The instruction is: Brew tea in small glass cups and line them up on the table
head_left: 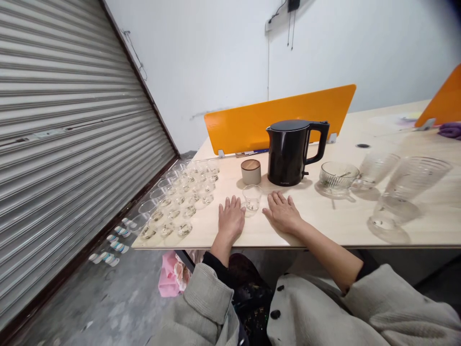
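Observation:
My left hand (231, 217) lies flat on the pale wooden table (324, 226), fingers stretched out, holding nothing. My right hand (283, 211) lies flat as well, fingers spread, empty. Between them stands a small clear glass cup (251, 197), close to both hands but touched by neither. Behind it are a small beige jar with a wooden lid (250, 171) and a black electric kettle (292, 152).
Several small glass cups (180, 199) stand in rows at the table's left end. A ribbed glass cup (337, 177) and larger glass vessels (403, 190) sit at the right. Orange dividers (252, 122) stand behind. A roller shutter (65, 134) fills the left.

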The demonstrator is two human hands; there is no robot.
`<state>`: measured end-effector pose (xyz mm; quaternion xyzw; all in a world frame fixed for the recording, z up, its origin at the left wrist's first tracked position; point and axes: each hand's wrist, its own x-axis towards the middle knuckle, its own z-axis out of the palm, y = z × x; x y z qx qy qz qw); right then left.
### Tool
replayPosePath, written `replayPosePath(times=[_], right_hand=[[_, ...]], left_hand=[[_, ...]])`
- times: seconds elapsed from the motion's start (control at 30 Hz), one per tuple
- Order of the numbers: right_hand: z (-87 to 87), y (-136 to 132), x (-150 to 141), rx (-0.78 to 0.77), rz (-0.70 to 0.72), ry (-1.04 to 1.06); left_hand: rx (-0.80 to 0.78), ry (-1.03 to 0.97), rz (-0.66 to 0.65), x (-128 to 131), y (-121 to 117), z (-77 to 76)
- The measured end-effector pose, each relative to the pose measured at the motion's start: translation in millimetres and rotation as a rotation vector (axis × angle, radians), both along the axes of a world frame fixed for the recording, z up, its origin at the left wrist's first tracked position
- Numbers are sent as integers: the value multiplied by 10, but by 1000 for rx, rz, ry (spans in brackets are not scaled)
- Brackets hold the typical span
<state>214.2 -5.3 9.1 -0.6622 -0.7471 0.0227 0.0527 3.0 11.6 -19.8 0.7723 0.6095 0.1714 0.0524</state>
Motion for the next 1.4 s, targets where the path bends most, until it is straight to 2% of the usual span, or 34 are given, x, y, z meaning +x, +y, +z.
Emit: replayPosePath(times=[0.3,0.97,1.23,1.4], right_hand=[[-25,17,3,2,3,-19],[51,-35,-25,-4,-8,10],[35,-22,-13,-6,-9,19],[33,-15,-9,-16,-13,9]], left_hand=[[-15,-60,-12,3,-33,70],[-43,-2,-73,9,-109,149],[-48,-28,-46,6,-93,118],[-62,45,-28,30,-111,154]])
